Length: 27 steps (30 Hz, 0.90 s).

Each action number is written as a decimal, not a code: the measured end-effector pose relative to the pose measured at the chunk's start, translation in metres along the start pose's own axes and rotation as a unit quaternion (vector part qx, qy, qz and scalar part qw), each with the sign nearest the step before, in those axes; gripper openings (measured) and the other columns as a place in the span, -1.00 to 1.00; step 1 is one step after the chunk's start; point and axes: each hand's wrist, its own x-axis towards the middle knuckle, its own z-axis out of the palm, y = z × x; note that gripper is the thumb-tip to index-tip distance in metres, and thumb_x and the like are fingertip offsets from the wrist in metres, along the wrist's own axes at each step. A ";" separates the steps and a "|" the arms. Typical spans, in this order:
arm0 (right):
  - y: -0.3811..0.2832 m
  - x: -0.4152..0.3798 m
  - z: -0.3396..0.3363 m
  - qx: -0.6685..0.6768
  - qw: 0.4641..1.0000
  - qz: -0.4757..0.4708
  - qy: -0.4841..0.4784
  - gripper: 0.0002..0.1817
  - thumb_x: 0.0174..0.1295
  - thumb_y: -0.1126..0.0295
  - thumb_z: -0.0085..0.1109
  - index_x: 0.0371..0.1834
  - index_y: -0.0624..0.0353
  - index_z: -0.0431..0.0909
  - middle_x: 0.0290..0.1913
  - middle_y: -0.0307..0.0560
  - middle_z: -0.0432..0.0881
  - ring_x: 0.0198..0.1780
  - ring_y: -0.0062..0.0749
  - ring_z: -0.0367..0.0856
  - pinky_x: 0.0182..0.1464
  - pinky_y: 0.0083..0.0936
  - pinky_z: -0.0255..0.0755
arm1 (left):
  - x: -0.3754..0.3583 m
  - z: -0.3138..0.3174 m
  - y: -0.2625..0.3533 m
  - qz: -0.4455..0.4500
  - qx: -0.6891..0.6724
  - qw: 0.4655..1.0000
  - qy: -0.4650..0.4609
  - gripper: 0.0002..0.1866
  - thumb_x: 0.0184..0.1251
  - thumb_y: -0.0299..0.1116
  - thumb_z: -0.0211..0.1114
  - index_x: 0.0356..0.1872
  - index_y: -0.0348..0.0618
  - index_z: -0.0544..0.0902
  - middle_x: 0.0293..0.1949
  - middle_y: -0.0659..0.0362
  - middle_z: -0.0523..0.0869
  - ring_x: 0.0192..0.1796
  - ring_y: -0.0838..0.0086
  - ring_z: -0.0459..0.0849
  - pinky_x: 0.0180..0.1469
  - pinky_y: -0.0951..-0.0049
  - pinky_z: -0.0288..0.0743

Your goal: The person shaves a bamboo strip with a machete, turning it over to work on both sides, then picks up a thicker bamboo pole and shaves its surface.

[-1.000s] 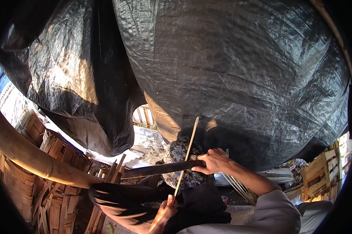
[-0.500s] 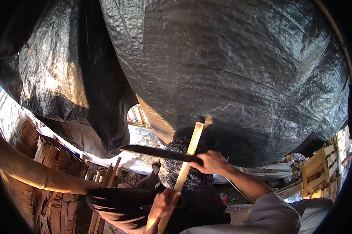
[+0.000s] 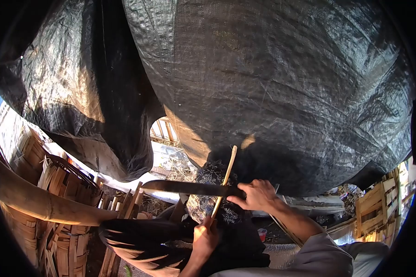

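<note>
My left hand (image 3: 205, 236) grips the lower end of a thin bamboo strip (image 3: 226, 173) that stands nearly upright. My right hand (image 3: 256, 195) holds the handle of a long dark knife (image 3: 185, 187); the blade lies level, points left and crosses the strip near its middle. Behind the strip lies a dark patterned cloth (image 3: 208, 175).
A black woven tarp (image 3: 272, 87) hangs overhead and fills most of the view. A thick bamboo pole (image 3: 37, 203) slants across the lower left, over woven bamboo baskets (image 3: 56, 175). Loose bamboo strips (image 3: 286, 226) lie under my right forearm. Wooden crates (image 3: 374, 198) stand at the right.
The strip has turned from its broad face to its thin edge. The knife blade has settled level across it, and my left hand has shifted slightly right on the strip.
</note>
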 end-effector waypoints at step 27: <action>0.050 0.010 0.016 0.015 0.983 0.156 0.100 -0.30 0.10 -0.33 0.00 -0.16 0.13 0.64 -0.23 0.34 0.60 -0.12 0.16 0.57 -0.01 -0.04 0.41 | -0.025 -0.001 -0.004 0.045 0.007 0.997 0.057 -0.56 0.15 -0.53 0.26 0.10 -0.32 0.49 -0.46 -0.16 0.60 -0.44 0.02 0.64 -0.39 0.26 0.52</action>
